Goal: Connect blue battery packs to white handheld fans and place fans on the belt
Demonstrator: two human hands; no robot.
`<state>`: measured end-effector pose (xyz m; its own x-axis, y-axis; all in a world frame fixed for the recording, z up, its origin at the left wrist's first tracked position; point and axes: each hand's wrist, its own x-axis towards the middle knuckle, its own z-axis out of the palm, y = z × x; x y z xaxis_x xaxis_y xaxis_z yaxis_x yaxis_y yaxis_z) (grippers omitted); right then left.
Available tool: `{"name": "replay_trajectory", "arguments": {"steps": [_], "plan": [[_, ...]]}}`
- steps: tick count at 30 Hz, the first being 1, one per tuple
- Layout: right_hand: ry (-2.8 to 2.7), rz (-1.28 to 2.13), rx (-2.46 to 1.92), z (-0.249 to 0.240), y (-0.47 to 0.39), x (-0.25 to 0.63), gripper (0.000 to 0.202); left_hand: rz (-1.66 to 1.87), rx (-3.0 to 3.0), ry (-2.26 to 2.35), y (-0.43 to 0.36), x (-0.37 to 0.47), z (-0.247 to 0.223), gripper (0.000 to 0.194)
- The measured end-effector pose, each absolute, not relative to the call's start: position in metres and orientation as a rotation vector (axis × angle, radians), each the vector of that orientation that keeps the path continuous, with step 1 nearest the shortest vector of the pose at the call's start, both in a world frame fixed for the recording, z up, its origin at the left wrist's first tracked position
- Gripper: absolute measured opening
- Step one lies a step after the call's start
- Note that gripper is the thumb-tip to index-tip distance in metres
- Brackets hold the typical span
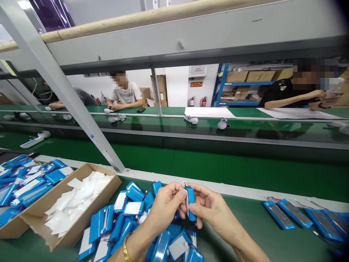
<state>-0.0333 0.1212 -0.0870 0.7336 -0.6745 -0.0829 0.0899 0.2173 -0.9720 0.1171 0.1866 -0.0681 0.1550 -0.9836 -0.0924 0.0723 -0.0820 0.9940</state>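
A blue-wrapped battery pack point(192, 204) is held upright between my two hands, its narrow side turned toward me. My right hand point(211, 207) grips it from the right, thumb on the front and fingers behind. From the left, my left hand point(169, 203) pinches at its edge, where a thin white strip shows; whether that strip is loose or stuck on I cannot tell. Below and left of my hands lies a heap of blue battery packs point(124, 227), several with white pads and thin red wires.
At left stands a cardboard box point(94, 203) of white paper pieces, beside another box of blue packs point(29, 178). Several packs with grey strips point(296, 213) lie at right. A slanted metal post point(81, 112) rises ahead. Co-workers sit across the green conveyor point(191, 163).
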Motion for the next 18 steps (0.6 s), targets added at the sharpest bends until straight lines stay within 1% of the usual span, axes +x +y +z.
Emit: {"name": "replay_trajectory", "arguments": {"steps": [8, 18], "plan": [[0.521, -0.532, -1.224, -0.0804, 0.1196, -0.0334, 0.057, -1.23, 1.297, -0.95, 0.1863, 0.1145, -0.0659, 0.034], [0.436, -0.549, -1.153, -0.0841, 0.118, -0.0363, 0.058, -1.267, 1.23, -0.958, 0.1847, 0.1163, -0.0648, 0.033]]}}
